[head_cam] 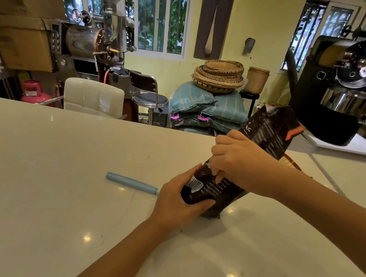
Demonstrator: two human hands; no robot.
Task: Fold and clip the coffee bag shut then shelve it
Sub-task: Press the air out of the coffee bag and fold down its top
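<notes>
A tall black coffee bag (266, 132) with white print and an orange patch leans to the right, its base on the white counter (49, 189). My left hand (179, 202) grips the bag's lower end, thumb across the front. My right hand (238, 163) is wrapped around the bag's middle. The bag's top stands up, unfolded, past the counter's far edge. A long light-blue clip (131, 183) lies flat on the counter just left of my left hand, touched by neither hand.
A woven tray's rim (293, 164) shows behind my right arm. Beyond the counter stand a white chair (92, 96), a stool, coffee roasters at left and right, stacked sacks with baskets, and a pink gas cylinder (33, 92).
</notes>
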